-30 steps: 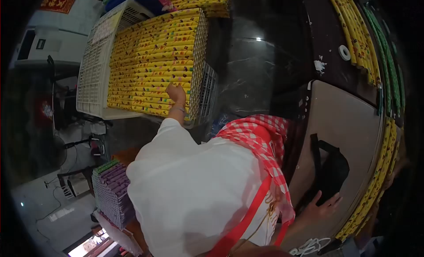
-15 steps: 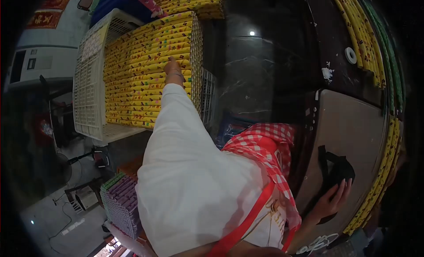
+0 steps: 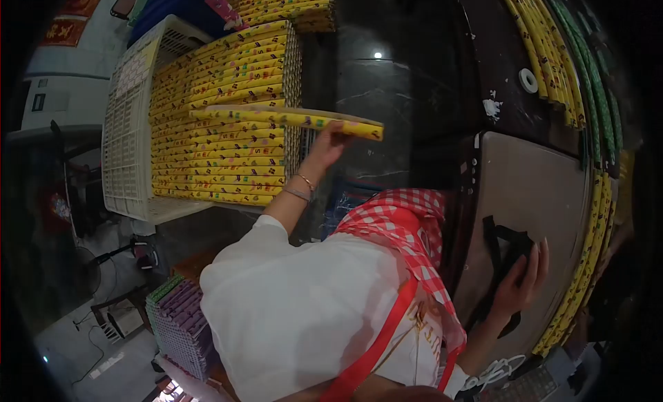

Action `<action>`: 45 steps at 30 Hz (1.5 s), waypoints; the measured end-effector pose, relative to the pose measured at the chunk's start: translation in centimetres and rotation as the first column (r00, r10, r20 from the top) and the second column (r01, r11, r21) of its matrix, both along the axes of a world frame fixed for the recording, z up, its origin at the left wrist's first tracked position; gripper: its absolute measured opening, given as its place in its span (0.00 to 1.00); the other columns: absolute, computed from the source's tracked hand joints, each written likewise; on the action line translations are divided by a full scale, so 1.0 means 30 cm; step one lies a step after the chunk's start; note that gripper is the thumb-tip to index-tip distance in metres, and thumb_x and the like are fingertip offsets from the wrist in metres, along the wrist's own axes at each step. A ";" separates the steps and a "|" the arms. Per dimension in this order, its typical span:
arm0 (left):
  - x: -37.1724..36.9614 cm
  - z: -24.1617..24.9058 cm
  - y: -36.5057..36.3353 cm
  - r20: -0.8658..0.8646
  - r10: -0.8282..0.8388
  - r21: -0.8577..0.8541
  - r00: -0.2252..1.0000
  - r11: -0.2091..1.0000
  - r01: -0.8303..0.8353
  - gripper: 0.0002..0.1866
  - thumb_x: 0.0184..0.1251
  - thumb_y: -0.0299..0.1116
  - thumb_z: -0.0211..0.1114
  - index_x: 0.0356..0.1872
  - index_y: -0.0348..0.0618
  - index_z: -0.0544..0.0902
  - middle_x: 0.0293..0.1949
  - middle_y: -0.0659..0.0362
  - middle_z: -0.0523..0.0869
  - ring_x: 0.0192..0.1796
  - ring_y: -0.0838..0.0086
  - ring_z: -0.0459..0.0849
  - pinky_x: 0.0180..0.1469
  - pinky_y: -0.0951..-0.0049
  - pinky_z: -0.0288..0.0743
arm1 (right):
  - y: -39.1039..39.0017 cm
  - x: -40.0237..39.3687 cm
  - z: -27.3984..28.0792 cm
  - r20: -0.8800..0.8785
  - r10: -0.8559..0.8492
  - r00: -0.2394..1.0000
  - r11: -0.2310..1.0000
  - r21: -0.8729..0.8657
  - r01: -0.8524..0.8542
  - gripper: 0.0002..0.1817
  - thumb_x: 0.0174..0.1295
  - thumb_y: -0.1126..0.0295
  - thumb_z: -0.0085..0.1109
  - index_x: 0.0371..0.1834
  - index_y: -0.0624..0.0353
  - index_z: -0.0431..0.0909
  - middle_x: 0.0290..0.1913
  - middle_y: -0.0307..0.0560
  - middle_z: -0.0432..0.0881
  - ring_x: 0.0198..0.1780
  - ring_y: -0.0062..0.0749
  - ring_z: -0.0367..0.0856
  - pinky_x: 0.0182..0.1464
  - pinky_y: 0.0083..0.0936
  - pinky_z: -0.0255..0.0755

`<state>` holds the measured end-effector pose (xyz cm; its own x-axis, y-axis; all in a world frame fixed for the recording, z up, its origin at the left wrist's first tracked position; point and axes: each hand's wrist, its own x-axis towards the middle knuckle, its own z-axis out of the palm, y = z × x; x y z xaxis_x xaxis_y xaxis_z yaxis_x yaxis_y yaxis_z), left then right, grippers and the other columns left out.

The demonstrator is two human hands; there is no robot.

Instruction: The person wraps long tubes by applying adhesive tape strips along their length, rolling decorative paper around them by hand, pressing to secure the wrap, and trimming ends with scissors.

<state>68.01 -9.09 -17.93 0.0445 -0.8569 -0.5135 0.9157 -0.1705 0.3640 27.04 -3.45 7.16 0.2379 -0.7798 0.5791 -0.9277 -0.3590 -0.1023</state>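
Observation:
My left hand point(image 3: 330, 145), with bands at the wrist, grips one end of a long, slim yellow printed strip point(image 3: 297, 118). The strip has a pale upper edge, and its far end lies across a tall stack of matching yellow pieces point(image 3: 221, 153) in a white plastic crate point(image 3: 124, 146). What kind of piece it is, I cannot make out. On the right, my right hand point(image 3: 521, 281) rests on the grey-brown tabletop point(image 3: 532, 174) with fingers stretched, against a black strap-like item point(image 3: 507, 246). Part of that item is hidden behind the hand.
More yellow strips point(image 3: 542, 50) and green ones point(image 3: 594, 84) line the table's far right side. A white tape roll point(image 3: 528, 81) lies near them. Purple and green stacked pieces point(image 3: 179, 319) stand at lower left. Dark tiled floor point(image 3: 373, 91) runs between crate and table.
My left hand has drawn back from the stack toward the right and now holds one yellow strip. My right hand stays by the black item, having shifted slightly.

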 end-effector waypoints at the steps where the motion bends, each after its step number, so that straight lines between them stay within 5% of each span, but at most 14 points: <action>1: -0.118 0.047 -0.009 0.000 -0.027 -0.045 1.000 0.999 0.027 0.17 0.55 0.30 0.67 0.45 0.40 0.75 0.47 0.55 0.78 0.51 0.64 0.77 0.59 0.65 0.71 | -0.022 0.047 0.023 0.066 0.064 0.996 0.995 0.068 -0.069 0.13 0.62 0.80 0.53 0.50 0.63 0.76 0.54 0.52 0.75 0.53 0.44 0.76 0.49 0.33 0.73; 6: -0.539 0.234 -0.087 -0.028 -0.138 -0.188 0.990 0.974 0.130 0.17 0.60 0.33 0.64 0.48 0.38 0.75 0.47 0.55 0.79 0.53 0.70 0.77 0.59 0.71 0.71 | -0.160 0.380 0.023 0.246 0.408 0.879 0.847 0.258 -0.465 0.18 0.51 0.78 0.60 0.48 0.56 0.77 0.49 0.47 0.76 0.49 0.42 0.76 0.48 0.34 0.70; 11: -0.720 0.334 -0.007 0.006 -0.280 -0.377 0.960 0.888 0.262 0.17 0.61 0.37 0.64 0.47 0.40 0.75 0.45 0.59 0.79 0.50 0.72 0.77 0.55 0.74 0.71 | -0.281 0.577 -0.156 0.102 0.531 0.841 0.811 0.225 -0.539 0.18 0.49 0.69 0.64 0.45 0.58 0.75 0.45 0.48 0.76 0.46 0.42 0.75 0.46 0.37 0.70; 17: -0.881 0.393 0.068 0.096 -0.449 -0.443 0.889 0.780 0.442 0.14 0.61 0.38 0.64 0.44 0.41 0.76 0.40 0.61 0.79 0.45 0.76 0.76 0.49 0.77 0.71 | -0.332 0.555 -0.150 -0.305 0.376 0.875 0.835 0.520 -0.177 0.19 0.46 0.61 0.67 0.38 0.58 0.75 0.38 0.43 0.73 0.43 0.35 0.74 0.42 0.30 0.69; 21: -1.004 0.454 0.050 0.184 -0.554 -0.497 0.812 0.660 0.564 0.13 0.61 0.38 0.64 0.42 0.42 0.77 0.37 0.62 0.78 0.41 0.78 0.75 0.46 0.79 0.71 | -0.311 0.469 -0.117 -0.450 0.228 0.863 0.953 0.284 -0.104 0.18 0.43 0.67 0.67 0.37 0.60 0.74 0.38 0.44 0.72 0.42 0.35 0.74 0.42 0.30 0.70; 24: -1.112 0.514 0.031 0.282 -0.623 -0.530 0.729 0.533 0.660 0.12 0.61 0.38 0.64 0.40 0.43 0.77 0.35 0.63 0.78 0.39 0.80 0.75 0.43 0.80 0.71 | -0.289 0.349 -0.035 -0.214 0.151 0.965 0.964 0.248 -0.096 0.16 0.41 0.73 0.63 0.35 0.57 0.70 0.36 0.45 0.71 0.40 0.41 0.75 0.39 0.36 0.71; 29: -1.237 0.691 0.038 0.524 -0.640 -0.612 0.562 0.176 0.771 0.11 0.61 0.39 0.64 0.36 0.44 0.77 0.30 0.65 0.76 0.34 0.82 0.72 0.38 0.80 0.70 | -0.212 0.132 0.087 -0.165 -0.145 0.976 0.980 0.108 0.164 0.19 0.38 0.73 0.65 0.35 0.56 0.67 0.36 0.44 0.70 0.38 0.42 0.74 0.39 0.34 0.70; 30: -1.260 0.721 0.050 0.606 -0.597 -0.630 0.526 0.044 0.775 0.11 0.62 0.40 0.65 0.34 0.44 0.77 0.28 0.66 0.75 0.31 0.82 0.70 0.36 0.79 0.70 | -0.186 0.073 0.104 -0.174 -0.213 0.962 0.975 0.026 0.220 0.19 0.38 0.73 0.64 0.35 0.56 0.67 0.36 0.44 0.70 0.38 0.42 0.74 0.38 0.35 0.69; 32: -1.341 0.622 0.078 0.567 -0.330 -0.819 0.754 -0.126 0.561 0.12 0.60 0.40 0.65 0.36 0.41 0.79 0.29 0.65 0.78 0.33 0.80 0.75 0.38 0.76 0.72 | -0.117 -0.068 0.137 -0.202 -0.351 0.914 0.935 -0.129 0.331 0.20 0.38 0.73 0.65 0.35 0.55 0.68 0.35 0.44 0.70 0.39 0.42 0.74 0.39 0.37 0.69; 34: -1.229 0.764 0.071 0.953 -0.204 -0.289 0.226 -0.378 0.880 0.12 0.58 0.36 0.66 0.38 0.39 0.80 0.33 0.59 0.82 0.37 0.72 0.80 0.42 0.71 0.73 | -0.015 -0.235 0.154 -0.209 -0.470 0.857 0.881 -0.174 0.440 0.20 0.38 0.73 0.66 0.36 0.55 0.68 0.35 0.44 0.70 0.39 0.42 0.74 0.39 0.37 0.68; 36: -1.189 0.831 0.018 0.861 0.065 -0.404 0.504 -0.514 0.757 0.09 0.60 0.32 0.64 0.40 0.42 0.82 0.37 0.55 0.83 0.41 0.64 0.81 0.45 0.68 0.74 | 0.129 -0.385 0.124 -0.219 -0.576 0.787 0.817 -0.182 0.547 0.21 0.38 0.72 0.68 0.37 0.55 0.69 0.35 0.44 0.71 0.40 0.44 0.73 0.40 0.36 0.68; 38: -1.220 0.858 -0.074 0.758 0.324 -0.405 0.565 -0.446 0.798 0.08 0.58 0.26 0.63 0.39 0.40 0.81 0.39 0.52 0.82 0.42 0.58 0.81 0.44 0.64 0.74 | 0.261 -0.510 0.047 -0.169 -0.656 0.736 0.754 -0.111 0.647 0.22 0.38 0.71 0.69 0.37 0.55 0.69 0.35 0.45 0.71 0.40 0.44 0.73 0.40 0.37 0.68; 40: -1.283 0.853 -0.188 0.745 0.550 -0.217 0.379 -0.337 0.916 0.12 0.58 0.24 0.61 0.45 0.41 0.79 0.45 0.52 0.80 0.43 0.55 0.79 0.43 0.61 0.74 | 0.380 -0.605 -0.054 -0.152 -0.697 0.701 0.714 -0.049 0.699 0.22 0.39 0.69 0.71 0.37 0.54 0.69 0.37 0.45 0.70 0.41 0.44 0.73 0.40 0.37 0.69; 45: -1.492 0.710 -0.407 0.520 0.777 0.027 0.354 -0.429 0.903 0.22 0.57 0.26 0.63 0.55 0.43 0.73 0.54 0.52 0.75 0.50 0.54 0.76 0.47 0.60 0.73 | 0.508 -0.686 -0.206 -0.151 -0.730 0.666 0.668 0.045 0.743 0.21 0.36 0.68 0.70 0.33 0.55 0.69 0.36 0.45 0.73 0.42 0.44 0.74 0.42 0.36 0.69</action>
